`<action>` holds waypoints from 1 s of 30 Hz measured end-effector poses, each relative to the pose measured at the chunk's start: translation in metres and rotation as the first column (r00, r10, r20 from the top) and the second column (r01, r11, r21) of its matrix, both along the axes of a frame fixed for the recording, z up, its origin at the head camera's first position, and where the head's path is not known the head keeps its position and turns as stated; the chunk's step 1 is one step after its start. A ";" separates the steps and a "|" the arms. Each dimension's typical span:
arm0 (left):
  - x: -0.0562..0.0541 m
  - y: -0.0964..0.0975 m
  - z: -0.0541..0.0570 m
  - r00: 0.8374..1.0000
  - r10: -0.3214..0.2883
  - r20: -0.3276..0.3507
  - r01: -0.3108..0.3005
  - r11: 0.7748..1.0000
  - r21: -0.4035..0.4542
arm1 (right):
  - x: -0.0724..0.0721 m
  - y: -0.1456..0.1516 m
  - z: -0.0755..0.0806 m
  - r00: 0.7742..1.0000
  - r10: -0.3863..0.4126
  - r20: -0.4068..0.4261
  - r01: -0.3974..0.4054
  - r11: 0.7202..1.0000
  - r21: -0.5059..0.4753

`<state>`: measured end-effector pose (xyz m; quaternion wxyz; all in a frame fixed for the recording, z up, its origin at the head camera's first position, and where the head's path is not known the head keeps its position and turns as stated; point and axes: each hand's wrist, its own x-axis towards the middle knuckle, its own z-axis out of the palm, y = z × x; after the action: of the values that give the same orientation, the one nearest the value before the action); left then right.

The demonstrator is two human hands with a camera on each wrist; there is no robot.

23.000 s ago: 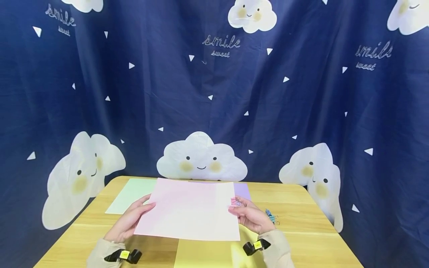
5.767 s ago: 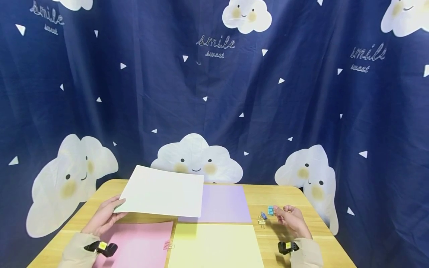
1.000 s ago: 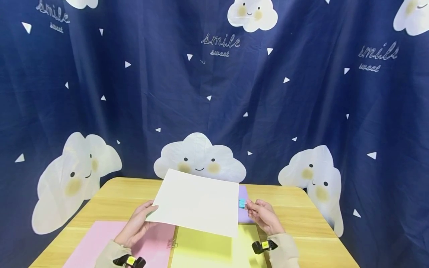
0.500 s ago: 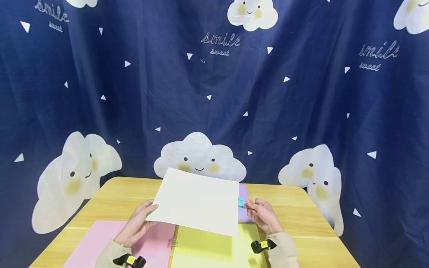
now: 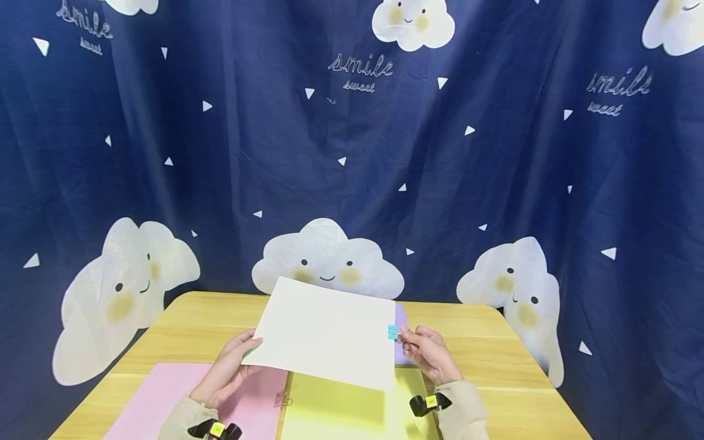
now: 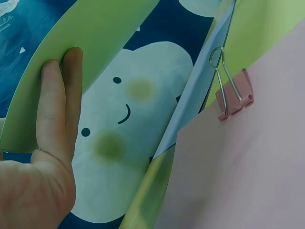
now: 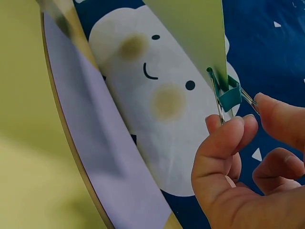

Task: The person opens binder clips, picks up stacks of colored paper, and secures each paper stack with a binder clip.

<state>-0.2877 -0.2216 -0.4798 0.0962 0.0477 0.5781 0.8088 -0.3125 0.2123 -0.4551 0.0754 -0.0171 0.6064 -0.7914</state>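
Note:
My left hand (image 5: 228, 370) holds a pale sheet of paper (image 5: 324, 333) by its left edge, raised above the table; it looks green from beneath in the left wrist view. The thumb lies on top, with fingers stretched under the sheet (image 6: 109, 38). At the sheet's right edge, my right hand (image 5: 431, 354) pinches the wire handles of a teal binder clip (image 5: 393, 332). In the right wrist view the clip (image 7: 230, 97) straddles the paper's edge, thumb on one handle and fingers on the other.
A pink sheet (image 5: 148, 403) lies on the wooden table (image 5: 511, 366) at left, a pink binder clip (image 5: 280, 399) on its right edge. A yellow sheet (image 5: 341, 409) lies in front, and a purple sheet (image 5: 403, 357) is partly covered behind. A dark blue curtain (image 5: 352, 183) hangs behind.
The pink sheet was set down at left, clipped. The pale green sheet was lifted. My right hand took the teal clip from the table's right and brought it left onto the sheet's edge.

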 end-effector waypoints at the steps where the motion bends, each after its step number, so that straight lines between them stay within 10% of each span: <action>1: 0.000 0.000 0.000 1.000 -0.008 -0.003 0.008 1.000 0.001 | 0.000 -0.001 0.000 1.000 -0.001 0.002 0.001 1.000 0.002; 30: 0.005 0.007 0.001 1.000 -0.013 0.012 0.013 0.999 0.031 | -0.001 0.002 0.002 0.998 0.025 0.057 -0.024 0.999 -0.023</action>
<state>-0.2828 -0.2143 -0.4789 0.1043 0.0482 0.5647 0.8172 -0.3135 0.2139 -0.4536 0.1022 -0.0025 0.5948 -0.7973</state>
